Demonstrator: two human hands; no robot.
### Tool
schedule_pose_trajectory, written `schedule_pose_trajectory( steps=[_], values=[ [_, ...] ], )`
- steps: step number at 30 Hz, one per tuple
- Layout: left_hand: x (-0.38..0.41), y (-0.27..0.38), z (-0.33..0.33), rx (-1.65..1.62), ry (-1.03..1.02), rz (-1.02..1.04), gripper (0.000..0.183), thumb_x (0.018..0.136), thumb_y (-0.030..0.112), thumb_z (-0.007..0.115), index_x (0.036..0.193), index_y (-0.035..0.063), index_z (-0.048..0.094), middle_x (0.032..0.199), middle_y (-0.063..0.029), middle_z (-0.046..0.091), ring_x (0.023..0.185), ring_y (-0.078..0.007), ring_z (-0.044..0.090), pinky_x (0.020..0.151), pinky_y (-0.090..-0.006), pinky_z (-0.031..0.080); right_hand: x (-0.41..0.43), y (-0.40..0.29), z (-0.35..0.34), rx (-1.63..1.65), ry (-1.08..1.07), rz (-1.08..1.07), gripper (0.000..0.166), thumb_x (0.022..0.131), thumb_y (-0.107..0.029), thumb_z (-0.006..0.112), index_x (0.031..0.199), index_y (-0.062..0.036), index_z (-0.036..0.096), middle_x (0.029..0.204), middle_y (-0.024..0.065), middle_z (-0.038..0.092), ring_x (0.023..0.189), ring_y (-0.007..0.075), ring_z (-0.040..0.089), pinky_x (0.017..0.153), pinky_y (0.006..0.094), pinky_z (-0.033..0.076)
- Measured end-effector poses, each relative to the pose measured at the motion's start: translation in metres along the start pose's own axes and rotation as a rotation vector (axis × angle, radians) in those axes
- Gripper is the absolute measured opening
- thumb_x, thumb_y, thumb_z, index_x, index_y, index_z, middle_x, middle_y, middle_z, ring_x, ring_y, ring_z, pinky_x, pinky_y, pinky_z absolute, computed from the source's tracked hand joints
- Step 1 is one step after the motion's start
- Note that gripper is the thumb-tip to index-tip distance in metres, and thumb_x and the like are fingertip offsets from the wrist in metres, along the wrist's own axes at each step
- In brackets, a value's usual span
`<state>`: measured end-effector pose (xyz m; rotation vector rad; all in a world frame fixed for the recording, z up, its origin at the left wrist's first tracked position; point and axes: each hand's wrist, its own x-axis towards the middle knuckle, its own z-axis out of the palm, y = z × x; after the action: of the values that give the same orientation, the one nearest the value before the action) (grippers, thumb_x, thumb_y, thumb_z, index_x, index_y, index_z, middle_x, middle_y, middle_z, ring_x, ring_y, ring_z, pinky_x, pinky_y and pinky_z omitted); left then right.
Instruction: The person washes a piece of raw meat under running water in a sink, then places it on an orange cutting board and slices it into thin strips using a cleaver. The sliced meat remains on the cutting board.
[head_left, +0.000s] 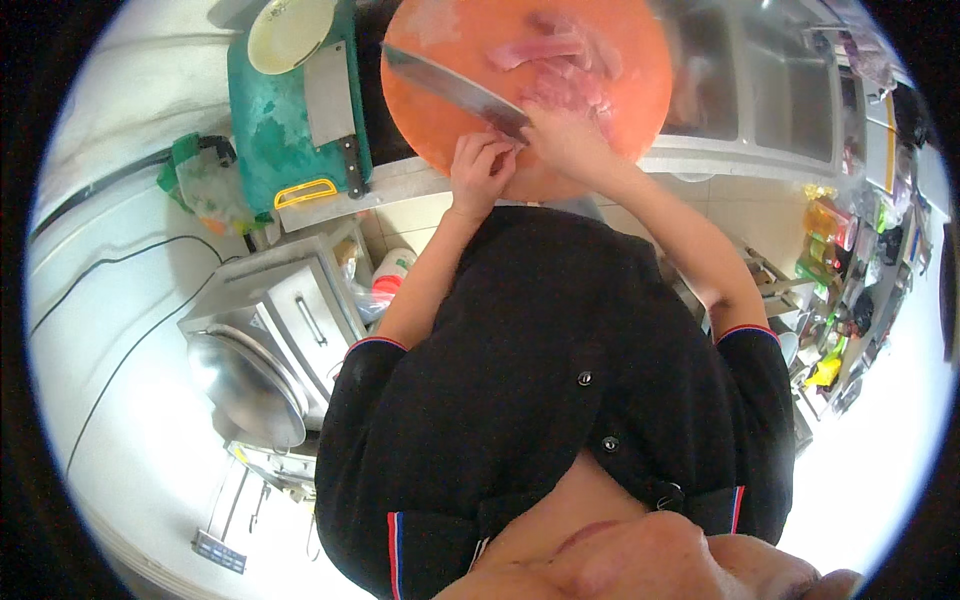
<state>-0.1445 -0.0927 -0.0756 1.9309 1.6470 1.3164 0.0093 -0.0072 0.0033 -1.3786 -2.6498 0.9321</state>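
Note:
A round orange cutting board (427, 127) lies before me at the counter's edge. My right hand (566, 142) grips a broad-bladed kitchen knife (457, 86), its blade pointing to the far left over the board. The knife's handle is hidden in the fist. Close to the blade's handle end, the fingers of my left hand (480, 169) are pinched on a small pale scrap (518, 145), too small to name surely. Raw pink meat (562, 86) rests on the board beyond my right hand, with a longer strip (540, 51) farther back.
On the left, a green cutting board (262, 135) with a yellow handle carries a cleaver (330, 97) and a pale oval plate (291, 34). Stainless steel sink basins (791, 90) adjoin at right. A large metal bowl (244, 390) leans by a steel cabinet; packed shelves (847, 277) stand far right.

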Motion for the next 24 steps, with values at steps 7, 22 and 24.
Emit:
schedule_pose_trajectory(
  steps=[7, 22, 24],
  values=[
    [-0.003, -0.003, 0.000, 0.005, -0.015, 0.047, 0.017, 0.074, 0.006, 0.076, 0.088, 0.0068, 0.069, 0.095, -0.0085, 0.063, 0.093, -0.0285, 0.059, 0.079, -0.0384, 0.049, -0.052, 0.013, -0.023, -0.028, -0.044, 0.015, 0.020, 0.090, -0.014, 0.054, 0.105, -0.0027, 0.048, 0.080, 0.0260, 0.065, 0.077, 0.0442, 0.066, 0.063, 0.0548, 0.052],
    [-0.003, -0.003, 0.000, 0.049, -0.023, 0.032, 0.018, 0.069, 0.005, 0.073, 0.085, 0.0071, 0.066, 0.092, -0.0074, 0.061, 0.089, -0.0299, 0.058, 0.078, -0.0388, 0.050, -0.051, -0.001, -0.004, -0.097, -0.021, -0.078, 0.019, 0.082, -0.004, 0.053, 0.099, 0.0007, 0.047, 0.074, 0.0225, 0.066, 0.073, 0.0403, 0.068, 0.062, 0.0512, 0.053],
    [-0.004, -0.004, 0.001, 0.050, -0.016, 0.026, 0.017, 0.068, 0.005, 0.072, 0.084, 0.0070, 0.065, 0.091, -0.0075, 0.061, 0.088, -0.0300, 0.058, 0.078, -0.0390, 0.050, -0.060, 0.002, -0.004, -0.128, -0.030, -0.056, 0.018, 0.082, -0.004, 0.052, 0.099, 0.0009, 0.048, 0.072, 0.0213, 0.066, 0.071, 0.0393, 0.068, 0.061, 0.0508, 0.054]
  ],
)
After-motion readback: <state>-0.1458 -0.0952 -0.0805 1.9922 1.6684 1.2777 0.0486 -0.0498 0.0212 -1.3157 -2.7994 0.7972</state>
